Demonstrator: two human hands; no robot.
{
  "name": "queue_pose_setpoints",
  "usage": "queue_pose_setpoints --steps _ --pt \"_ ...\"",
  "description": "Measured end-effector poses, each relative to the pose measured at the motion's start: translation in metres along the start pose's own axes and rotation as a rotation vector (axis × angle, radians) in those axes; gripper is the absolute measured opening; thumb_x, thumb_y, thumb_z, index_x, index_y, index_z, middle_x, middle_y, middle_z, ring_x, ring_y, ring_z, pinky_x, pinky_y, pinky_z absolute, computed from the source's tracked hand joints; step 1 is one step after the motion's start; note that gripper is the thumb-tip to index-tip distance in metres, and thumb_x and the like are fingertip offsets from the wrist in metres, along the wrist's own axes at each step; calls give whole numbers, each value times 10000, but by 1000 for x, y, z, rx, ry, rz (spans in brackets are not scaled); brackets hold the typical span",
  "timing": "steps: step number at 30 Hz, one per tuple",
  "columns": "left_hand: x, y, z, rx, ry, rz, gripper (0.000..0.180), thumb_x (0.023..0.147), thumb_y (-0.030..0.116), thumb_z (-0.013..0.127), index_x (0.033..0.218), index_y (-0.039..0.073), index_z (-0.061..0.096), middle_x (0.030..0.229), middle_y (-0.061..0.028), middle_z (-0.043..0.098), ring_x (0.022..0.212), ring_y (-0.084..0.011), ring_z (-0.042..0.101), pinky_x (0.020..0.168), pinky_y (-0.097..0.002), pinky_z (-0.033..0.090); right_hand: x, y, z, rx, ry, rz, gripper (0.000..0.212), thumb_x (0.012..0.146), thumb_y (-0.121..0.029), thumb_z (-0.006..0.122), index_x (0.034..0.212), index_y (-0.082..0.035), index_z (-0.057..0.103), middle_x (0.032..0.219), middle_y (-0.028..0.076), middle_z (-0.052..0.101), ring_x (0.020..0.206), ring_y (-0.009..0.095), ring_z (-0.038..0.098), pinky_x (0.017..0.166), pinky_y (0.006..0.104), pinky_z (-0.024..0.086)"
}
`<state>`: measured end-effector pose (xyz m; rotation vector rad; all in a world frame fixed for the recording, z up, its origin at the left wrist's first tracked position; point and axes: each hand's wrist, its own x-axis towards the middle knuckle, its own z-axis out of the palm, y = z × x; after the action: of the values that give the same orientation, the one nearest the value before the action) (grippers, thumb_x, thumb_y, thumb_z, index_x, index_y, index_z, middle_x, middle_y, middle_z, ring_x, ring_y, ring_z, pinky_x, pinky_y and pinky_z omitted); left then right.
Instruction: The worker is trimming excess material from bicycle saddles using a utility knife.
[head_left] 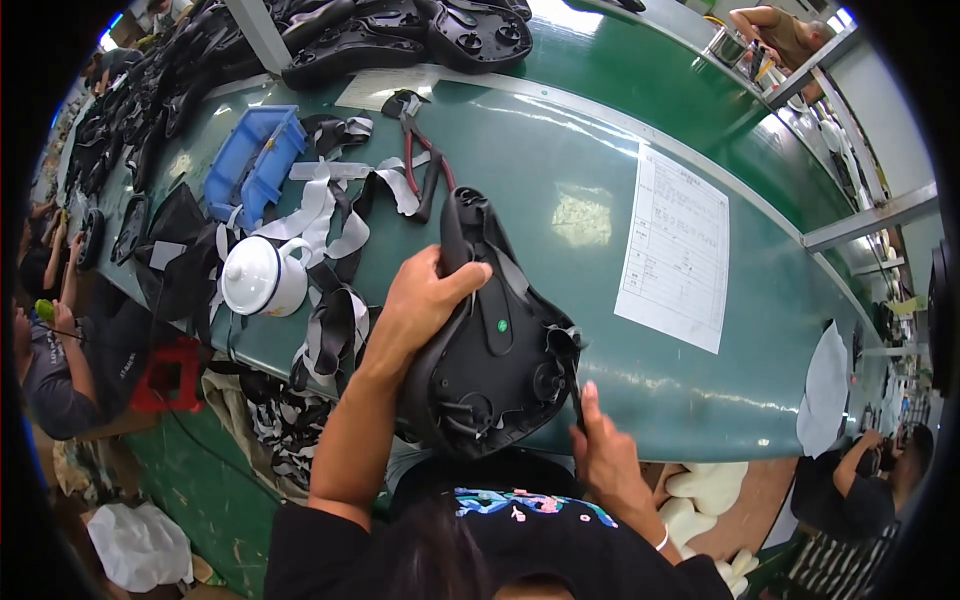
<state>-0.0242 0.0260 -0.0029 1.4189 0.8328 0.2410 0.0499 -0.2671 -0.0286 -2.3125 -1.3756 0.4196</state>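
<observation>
My left hand (425, 300) grips a black bicycle saddle (500, 375) by its left edge, thumb over the rim. The saddle is tilted with its hollow underside up and its narrow nose pointing away from me; a small green dot shows inside. Beside the wide end, on the right, my right hand (607, 455) is closed with the index finger stretched along a thin dark thing that I cannot make out. Beyond the nose lie red-and-black handled pliers (415, 150). Black and white fabric strips (318, 215) are heaped to the left.
A white lidded enamel mug (262, 280) and a blue bin (255, 165) stand on the green table (520, 140). A printed sheet (675, 250) lies at right. Many black saddles (470, 40) are piled at the back left. Other people work around, one at far left (60, 370).
</observation>
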Motion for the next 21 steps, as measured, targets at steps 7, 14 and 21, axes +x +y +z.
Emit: queue_pose_setpoints --steps 7,14,21 --pt "-34 -2 -1 -109 108 41 479 784 303 665 1068 -63 541 944 -106 598 814 -146 570 731 -288 481 10 3 -23 392 294 37 659 842 -85 661 1405 -67 319 1148 189 608 930 296 652 766 376 525" --pt "-45 -28 -4 -180 280 170 541 777 291 701 1124 -71 498 989 -117 592 876 -161 562 803 -292 457 122 -20 -18 252 350 -346 749 792 -42 652 1434 -113 272 946 157 620 603 152 600 549 288 528" --pt "-42 -51 4 765 781 600 492 704 140 717 1135 44 500 1062 -125 519 1076 -298 441 946 -422 337 134 31 -18 1914 564 178 717 807 -79 587 1429 -66 231 774 68 542 558 105 514 443 210 453"
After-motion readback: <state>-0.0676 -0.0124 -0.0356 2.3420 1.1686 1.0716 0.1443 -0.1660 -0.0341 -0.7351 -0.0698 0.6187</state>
